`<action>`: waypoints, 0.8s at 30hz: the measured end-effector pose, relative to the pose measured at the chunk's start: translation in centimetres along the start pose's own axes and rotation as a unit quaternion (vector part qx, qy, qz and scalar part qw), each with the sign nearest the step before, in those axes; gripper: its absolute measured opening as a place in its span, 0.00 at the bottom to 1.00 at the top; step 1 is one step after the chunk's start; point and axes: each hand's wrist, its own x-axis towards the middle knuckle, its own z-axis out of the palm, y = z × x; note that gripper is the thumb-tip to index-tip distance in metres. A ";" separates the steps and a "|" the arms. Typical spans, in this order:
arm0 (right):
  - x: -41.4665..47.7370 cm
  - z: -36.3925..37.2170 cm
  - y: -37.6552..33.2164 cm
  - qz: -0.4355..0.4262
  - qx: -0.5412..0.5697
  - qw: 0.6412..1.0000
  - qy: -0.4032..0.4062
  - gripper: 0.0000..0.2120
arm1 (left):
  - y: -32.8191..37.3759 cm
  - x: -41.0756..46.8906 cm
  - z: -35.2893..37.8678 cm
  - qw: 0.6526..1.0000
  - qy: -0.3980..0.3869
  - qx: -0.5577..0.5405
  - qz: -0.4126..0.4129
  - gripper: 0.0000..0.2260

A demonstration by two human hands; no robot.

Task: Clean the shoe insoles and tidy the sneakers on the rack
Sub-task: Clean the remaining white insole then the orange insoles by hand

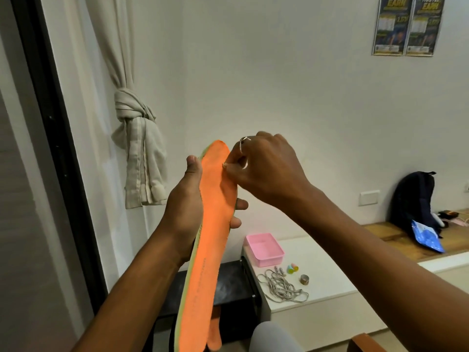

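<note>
Pale wall fills the background, with a cream curtain [137,153] knotted into a thick bundle at the left and two glossy posters [408,24] high on the right. Held up in the air, the long orange insole [210,224] has a fuzzy fabric face and a thin yellow-green foam edge, its rounded toe uppermost. The left hand [185,207] grips it at mid-length, thumb along the left edge and fingers curled round the right edge. The right hand [269,168], fingers bent tight, pinches the right edge near the toe. The insole's heel end hides part of a black stand [228,283] below. On the white counter [330,275], a pink plastic tray [269,260] sits at the back left corner, with tangled grey laces [281,288] near the left edge. A dark backpack [411,199] stands on a wooden bench [380,232].
</note>
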 end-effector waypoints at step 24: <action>-2.7 1.0 -3.5 -0.017 0.369 0.929 -0.011 0.03 | 0.7 0.6 -0.8 0.996 0.043 -0.069 -0.026 0.38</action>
